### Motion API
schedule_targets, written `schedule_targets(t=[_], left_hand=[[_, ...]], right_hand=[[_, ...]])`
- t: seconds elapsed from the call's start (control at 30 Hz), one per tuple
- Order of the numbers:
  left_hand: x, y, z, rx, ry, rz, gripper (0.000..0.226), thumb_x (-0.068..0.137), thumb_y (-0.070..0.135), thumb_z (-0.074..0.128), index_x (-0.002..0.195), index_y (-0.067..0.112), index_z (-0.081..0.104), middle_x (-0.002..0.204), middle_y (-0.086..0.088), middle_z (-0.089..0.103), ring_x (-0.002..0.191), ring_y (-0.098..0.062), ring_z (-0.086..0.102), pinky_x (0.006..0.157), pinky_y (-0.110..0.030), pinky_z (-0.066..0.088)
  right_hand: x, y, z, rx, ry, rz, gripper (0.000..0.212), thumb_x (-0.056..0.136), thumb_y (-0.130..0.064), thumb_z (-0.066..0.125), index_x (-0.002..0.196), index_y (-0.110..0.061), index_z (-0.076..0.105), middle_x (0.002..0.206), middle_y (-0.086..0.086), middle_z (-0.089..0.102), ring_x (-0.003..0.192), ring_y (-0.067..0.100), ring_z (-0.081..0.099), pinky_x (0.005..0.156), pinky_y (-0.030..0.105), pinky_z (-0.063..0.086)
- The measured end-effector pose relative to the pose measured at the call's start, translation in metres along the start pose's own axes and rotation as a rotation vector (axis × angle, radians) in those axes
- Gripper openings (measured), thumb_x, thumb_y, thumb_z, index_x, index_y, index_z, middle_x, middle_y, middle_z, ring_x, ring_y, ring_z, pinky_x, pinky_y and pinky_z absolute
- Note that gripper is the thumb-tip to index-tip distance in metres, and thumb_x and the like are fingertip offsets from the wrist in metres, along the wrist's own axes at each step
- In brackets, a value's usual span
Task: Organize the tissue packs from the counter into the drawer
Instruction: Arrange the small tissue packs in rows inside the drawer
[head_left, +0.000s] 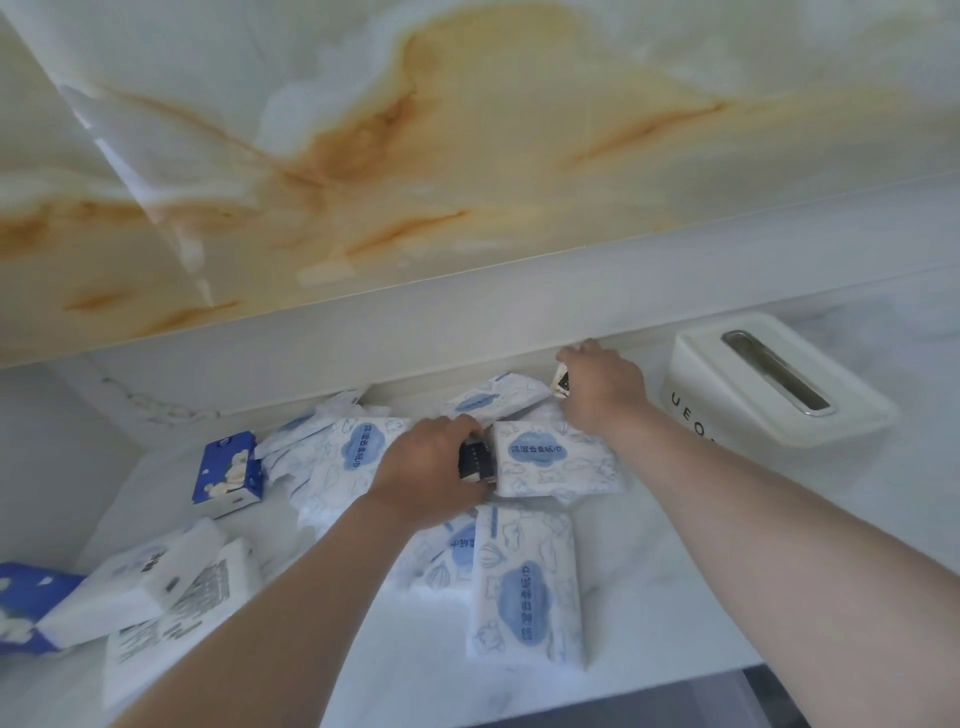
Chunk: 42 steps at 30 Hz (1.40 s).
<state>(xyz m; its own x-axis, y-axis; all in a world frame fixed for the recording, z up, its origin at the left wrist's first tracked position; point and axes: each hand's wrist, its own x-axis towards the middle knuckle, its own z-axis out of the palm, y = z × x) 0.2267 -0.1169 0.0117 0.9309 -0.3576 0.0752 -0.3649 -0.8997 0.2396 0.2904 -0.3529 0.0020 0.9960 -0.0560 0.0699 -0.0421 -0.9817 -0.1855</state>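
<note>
Tissue pack (524, 587) lengthwise toward wall (467, 130)

Left hand (426, 467) hides part of its dark pack (477, 460); right hand (602, 395), its small pack (562, 385).

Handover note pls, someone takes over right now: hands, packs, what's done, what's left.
Left hand: grips a small dark-and-white pack mid-pile.
Right hand: holds a small cream-and-black pack at the back, near the wall.
Packs: white soft packs with blue cloud print are heaped on the white marble counter. A dark blue flowered pack and plain white packs lie to the left. A cream tissue box holder stands at the right.
Done: cannot tell, the drawer is not in view.
Left: the whole pile is still on the counter, so all of it needs moving.
</note>
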Motion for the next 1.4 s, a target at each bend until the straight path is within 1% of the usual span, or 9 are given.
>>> schedule_targets(t=[0.1,0.2,0.43,0.53,0.7,0.8,0.93,1.17,1.4], left_hand=[[-0.02,-0.001,-0.019,-0.061,0.099,-0.059,0.046,0.076,0.047,0.071,0.118,0.04,0.052,0.099,0.013,0.056,0.095,-0.01,0.052,0.076,-0.028,0.048],[-0.049,-0.001,-0.037,-0.107,0.132,-0.067,0.042,0.078,0.045,0.069,0.117,0.041,0.053,0.097,0.014,0.055,0.094,-0.009,0.052,0.072,-0.025,0.046],[-0.164,-0.005,-0.054,-0.011,0.126,-0.028,0.046,0.078,0.05,0.066,0.12,0.035,0.056,0.101,0.01,0.06,0.094,-0.014,0.055,0.071,-0.026,0.043],[-0.225,-0.02,-0.05,-0.002,0.087,-0.049,0.046,0.075,0.051,0.065,0.116,0.031,0.059,0.1,0.009,0.061,0.093,-0.016,0.057,0.07,-0.029,0.048],[-0.313,-0.037,-0.038,-0.013,-0.031,-0.154,0.044,0.076,0.052,0.062,0.117,0.038,0.055,0.101,0.014,0.057,0.096,-0.011,0.053,0.072,-0.025,0.044],[-0.353,-0.041,-0.027,-0.053,-0.1,-0.165,0.047,0.076,0.048,0.063,0.121,0.037,0.055,0.105,0.012,0.056,0.099,-0.009,0.05,0.075,-0.022,0.041],[-0.379,-0.037,-0.014,-0.048,-0.257,-0.104,0.044,0.079,0.033,0.064,0.121,0.036,0.054,0.111,0.009,0.053,0.104,-0.01,0.044,0.083,-0.027,0.047],[-0.407,-0.04,-0.004,0.057,-0.35,-0.034,0.054,0.083,0.001,0.061,0.125,0.035,0.052,0.136,0.001,0.032,0.124,-0.021,0.032,0.1,-0.033,0.045],[-0.418,-0.046,-0.009,0.08,-0.282,-0.145,0.07,0.081,0.003,0.056,0.137,0.041,0.04,0.148,0.004,0.021,0.132,-0.022,0.025,0.108,-0.039,0.039]], right_hand=[[-0.023,-0.005,-0.018,-0.107,0.191,-0.034,0.056,0.078,-0.008,0.065,0.131,-0.02,0.05,0.124,0.008,0.047,0.108,0.029,0.05,0.066,0.034,0.039],[-0.054,-0.02,-0.043,-0.078,0.311,-0.132,0.059,0.075,-0.009,0.067,0.131,-0.022,0.053,0.121,0.007,0.049,0.103,0.029,0.052,0.064,0.035,0.045],[-0.162,-0.098,-0.074,0.285,0.094,-0.348,0.054,0.078,-0.031,0.073,0.13,-0.033,0.056,0.123,-0.004,0.054,0.108,0.021,0.059,0.079,0.035,0.051],[-0.221,-0.133,-0.065,0.304,-0.019,-0.454,0.055,0.079,-0.032,0.072,0.131,-0.034,0.055,0.127,-0.006,0.053,0.11,0.019,0.058,0.08,0.033,0.048],[-0.3,-0.166,-0.032,0.334,-0.256,-0.493,0.054,0.08,-0.038,0.071,0.13,-0.037,0.052,0.126,-0.013,0.051,0.111,0.015,0.057,0.087,0.032,0.046],[-0.334,-0.172,-0.009,0.264,-0.379,-0.505,0.053,0.081,-0.044,0.07,0.13,-0.036,0.052,0.128,-0.012,0.052,0.112,0.015,0.057,0.088,0.029,0.044],[-0.366,-0.17,0.019,0.141,-0.494,-0.484,0.056,0.083,-0.037,0.068,0.136,-0.035,0.05,0.141,-0.01,0.049,0.125,0.016,0.052,0.096,0.028,0.042],[-0.382,-0.193,0.046,0.124,-0.44,-0.515,0.059,0.083,-0.024,0.064,0.138,-0.037,0.047,0.136,-0.01,0.048,0.123,0.02,0.051,0.089,0.034,0.046],[-0.384,-0.215,0.074,0.19,-0.277,-0.472,0.051,0.088,-0.029,0.068,0.135,-0.034,0.049,0.138,-0.009,0.039,0.118,0.019,0.048,0.082,0.031,0.049]])
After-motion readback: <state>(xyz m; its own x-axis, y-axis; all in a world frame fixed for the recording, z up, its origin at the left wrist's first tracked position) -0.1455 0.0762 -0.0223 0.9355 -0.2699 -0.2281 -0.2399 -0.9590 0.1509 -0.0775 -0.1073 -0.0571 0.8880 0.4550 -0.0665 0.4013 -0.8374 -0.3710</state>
